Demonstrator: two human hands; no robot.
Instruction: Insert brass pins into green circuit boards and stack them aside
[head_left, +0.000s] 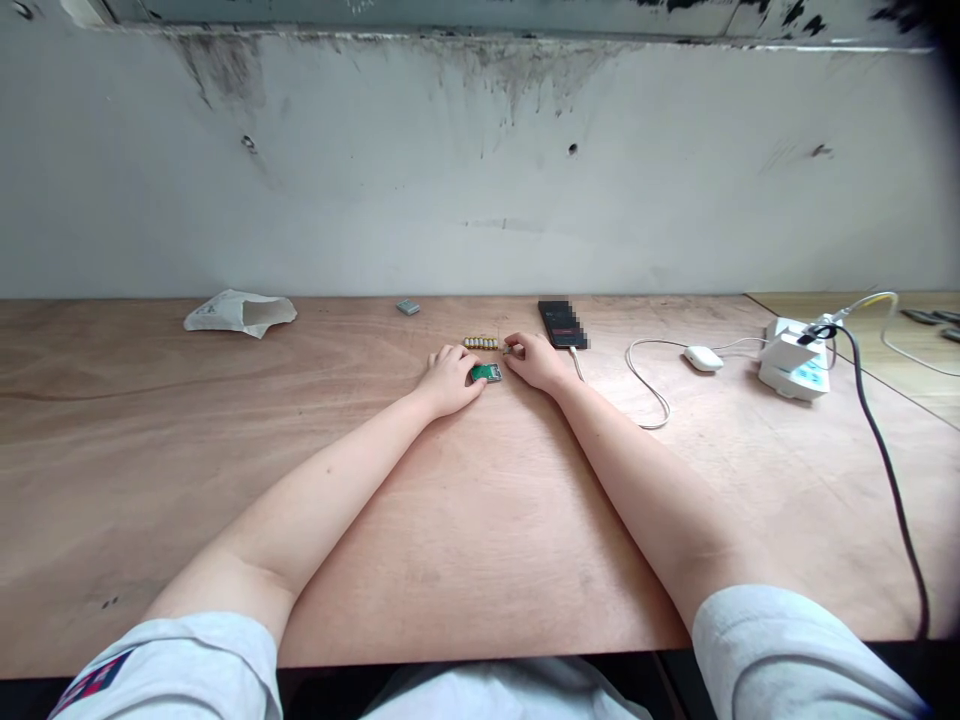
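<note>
While the left hand [448, 381], palm down, grips a green case [487, 372], the right hand [535, 361] pinches something small [509, 350].

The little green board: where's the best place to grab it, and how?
Probably by the long near and far edges of the little green board, thumb and fingers pinching, coming from the left. It looks small and flat, and the left hand is at its left end; that leaves the greyish right end uncovered.

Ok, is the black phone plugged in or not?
Plugged in, it appears: a white cable meets the near edge of the black phone. Whether it is charging, I cannot tell.
</note>
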